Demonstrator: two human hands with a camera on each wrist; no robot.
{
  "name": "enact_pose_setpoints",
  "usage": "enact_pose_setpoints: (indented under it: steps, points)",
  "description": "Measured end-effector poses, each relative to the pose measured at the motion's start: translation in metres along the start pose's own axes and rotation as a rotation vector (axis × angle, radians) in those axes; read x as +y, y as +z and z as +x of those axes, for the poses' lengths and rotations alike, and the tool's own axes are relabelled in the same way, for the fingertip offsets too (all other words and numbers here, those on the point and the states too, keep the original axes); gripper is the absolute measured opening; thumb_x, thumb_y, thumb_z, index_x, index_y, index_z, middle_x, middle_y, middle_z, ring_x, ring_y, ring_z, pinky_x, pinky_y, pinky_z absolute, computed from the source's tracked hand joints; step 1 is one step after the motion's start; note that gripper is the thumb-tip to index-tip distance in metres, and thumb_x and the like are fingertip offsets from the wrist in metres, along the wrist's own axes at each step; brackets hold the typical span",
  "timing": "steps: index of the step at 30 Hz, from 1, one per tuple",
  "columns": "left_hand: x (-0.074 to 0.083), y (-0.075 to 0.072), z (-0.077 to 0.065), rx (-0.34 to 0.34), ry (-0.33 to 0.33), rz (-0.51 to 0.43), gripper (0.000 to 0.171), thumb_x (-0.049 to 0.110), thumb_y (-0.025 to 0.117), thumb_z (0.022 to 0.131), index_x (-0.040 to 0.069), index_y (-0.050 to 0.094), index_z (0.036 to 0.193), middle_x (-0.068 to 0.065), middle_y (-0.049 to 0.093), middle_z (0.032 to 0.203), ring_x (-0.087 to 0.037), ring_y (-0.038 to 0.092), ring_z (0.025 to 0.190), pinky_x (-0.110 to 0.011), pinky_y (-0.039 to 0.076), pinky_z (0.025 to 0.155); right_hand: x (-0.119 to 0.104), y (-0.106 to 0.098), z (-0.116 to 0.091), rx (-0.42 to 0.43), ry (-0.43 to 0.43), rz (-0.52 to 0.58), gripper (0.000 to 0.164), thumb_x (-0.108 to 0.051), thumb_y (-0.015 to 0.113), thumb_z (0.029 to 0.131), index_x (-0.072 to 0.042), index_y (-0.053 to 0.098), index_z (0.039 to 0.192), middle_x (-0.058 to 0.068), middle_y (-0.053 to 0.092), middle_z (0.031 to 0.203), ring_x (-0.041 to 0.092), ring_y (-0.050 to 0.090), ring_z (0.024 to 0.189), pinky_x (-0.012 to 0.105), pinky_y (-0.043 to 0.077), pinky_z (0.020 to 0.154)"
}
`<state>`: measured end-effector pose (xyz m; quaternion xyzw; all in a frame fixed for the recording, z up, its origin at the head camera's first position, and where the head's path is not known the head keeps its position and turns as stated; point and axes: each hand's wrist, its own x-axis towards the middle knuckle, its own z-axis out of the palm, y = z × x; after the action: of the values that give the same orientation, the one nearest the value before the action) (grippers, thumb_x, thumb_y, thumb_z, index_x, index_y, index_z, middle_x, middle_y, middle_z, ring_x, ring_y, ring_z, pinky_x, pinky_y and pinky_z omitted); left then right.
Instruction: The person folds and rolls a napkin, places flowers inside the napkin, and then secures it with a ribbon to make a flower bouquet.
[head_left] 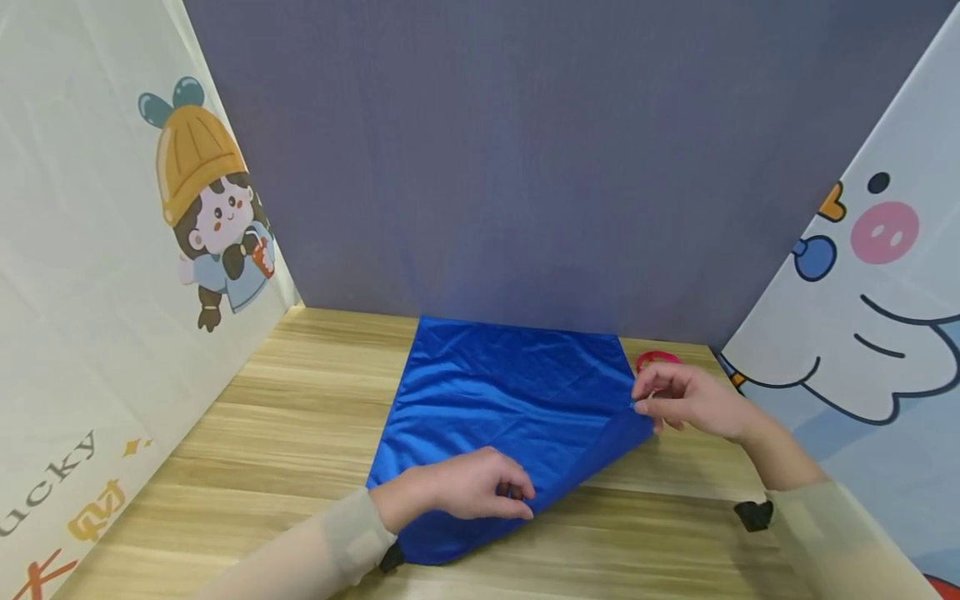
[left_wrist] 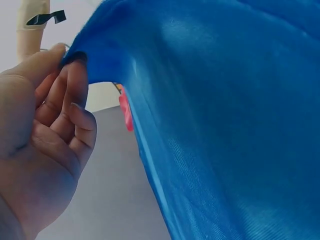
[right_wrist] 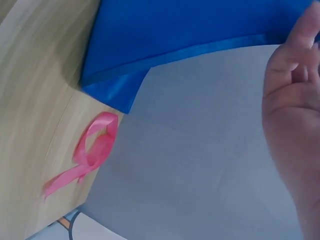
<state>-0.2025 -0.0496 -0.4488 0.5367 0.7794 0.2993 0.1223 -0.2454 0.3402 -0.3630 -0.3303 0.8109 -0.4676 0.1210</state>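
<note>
A shiny blue satin cloth [head_left: 487, 392] lies spread on the wooden table, its near edge lifted and slanting between the two hands. My left hand [head_left: 483, 487] pinches that near edge between thumb and fingers; the left wrist view shows the grip, with the cloth [left_wrist: 210, 110] hanging to the right of the hand [left_wrist: 45, 115]. Farther right and higher, my right hand [head_left: 690, 400] pinches the cloth's right corner. At the border of the right wrist view, the right hand [right_wrist: 292, 95] shows only in part, and its fingertips are cut off.
A looped pink ribbon [right_wrist: 97, 145] lies on the table [head_left: 315, 400] just beyond the right hand. A grey panel [head_left: 495, 167] rises behind the cloth. Printed white sheets stand as walls at left [head_left: 90, 250] and right [head_left: 862, 333].
</note>
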Motion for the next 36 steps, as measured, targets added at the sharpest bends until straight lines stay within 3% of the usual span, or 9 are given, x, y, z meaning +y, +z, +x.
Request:
enact_pose_setpoints:
  steps: [6,11,14,16,22,25,29,32,36]
  points:
    - [-0.002,0.001,-0.002,0.033,-0.005,0.003,0.014,0.021,0.075,0.106,0.010,0.082,0.113,0.003,0.079,0.094,0.017,0.054,0.077,-0.006,0.051,0.075,0.003,-0.001,0.006,-0.030,-0.023,0.086,0.014,0.006,0.062,0.107,0.005,0.070,0.118,0.006,0.079,0.103,0.024,0.082,0.094,0.037,0.068,0.080]
    - [-0.004,0.001,-0.003,0.053,-0.012,0.008,0.014,0.022,0.076,0.106,0.011,0.082,0.112,0.004,0.079,0.095,0.017,0.055,0.079,-0.006,0.051,0.077,0.002,-0.003,0.008,-0.102,0.007,0.198,0.027,0.008,0.063,0.106,0.011,0.065,0.132,0.002,0.080,0.121,0.021,0.080,0.114,0.030,0.065,0.095]
    - [-0.004,0.000,-0.004,0.057,-0.010,0.010,0.014,0.022,0.075,0.106,0.011,0.082,0.112,0.003,0.080,0.095,0.016,0.056,0.080,-0.007,0.052,0.077,0.003,-0.003,0.010,-0.120,0.026,0.201,0.030,0.006,0.062,0.107,0.013,0.061,0.136,0.003,0.079,0.127,0.018,0.078,0.120,0.030,0.063,0.100]
    - [-0.004,0.000,-0.004,0.061,-0.005,0.008,0.014,0.022,0.075,0.106,0.010,0.082,0.112,0.003,0.080,0.095,0.016,0.056,0.081,-0.008,0.052,0.077,0.005,-0.002,0.012,-0.085,0.031,0.146,0.028,0.003,0.061,0.109,0.012,0.063,0.135,0.003,0.078,0.126,0.016,0.079,0.118,0.032,0.064,0.099]
    - [-0.003,0.000,-0.005,0.092,-0.024,0.001,0.013,0.020,0.076,0.105,0.010,0.082,0.110,0.003,0.079,0.093,0.016,0.055,0.079,-0.007,0.051,0.075,0.005,0.007,0.015,0.130,0.038,-0.055,0.021,-0.008,0.063,0.111,0.002,0.075,0.126,0.001,0.078,0.119,0.021,0.081,0.097,0.034,0.067,0.086]
    - [-0.004,0.000,-0.005,0.129,-0.042,0.008,0.011,0.020,0.076,0.105,0.010,0.082,0.107,0.004,0.079,0.091,0.016,0.054,0.078,-0.007,0.051,0.074,0.000,0.010,0.019,0.220,0.057,-0.155,0.020,-0.013,0.069,0.109,-0.007,0.080,0.124,-0.003,0.073,0.114,0.019,0.071,0.079,0.029,0.061,0.072]
    - [-0.006,0.000,-0.007,0.178,-0.065,-0.001,0.010,0.018,0.077,0.104,0.010,0.082,0.105,0.003,0.078,0.089,0.015,0.053,0.075,-0.008,0.051,0.072,-0.004,0.013,0.024,0.288,0.118,-0.212,0.019,-0.020,0.073,0.107,-0.014,0.083,0.123,-0.003,0.068,0.092,0.015,0.053,0.062,0.031,0.047,0.055]
    - [-0.007,-0.001,-0.008,0.205,-0.094,-0.021,0.009,0.017,0.077,0.104,0.010,0.082,0.106,0.003,0.078,0.089,0.014,0.052,0.072,-0.009,0.051,0.072,-0.005,0.015,0.028,0.299,0.150,-0.163,0.022,-0.020,0.073,0.108,-0.009,0.081,0.125,0.002,0.075,0.087,0.014,0.062,0.063,0.031,0.053,0.054]
    - [-0.006,-0.004,-0.008,0.230,-0.143,-0.040,0.010,0.017,0.078,0.103,0.010,0.083,0.107,0.003,0.079,0.089,0.013,0.053,0.070,-0.010,0.052,0.071,-0.003,0.017,0.033,0.298,0.135,-0.102,0.025,-0.016,0.069,0.110,-0.001,0.078,0.128,0.011,0.084,0.107,0.013,0.080,0.086,0.037,0.066,0.071]
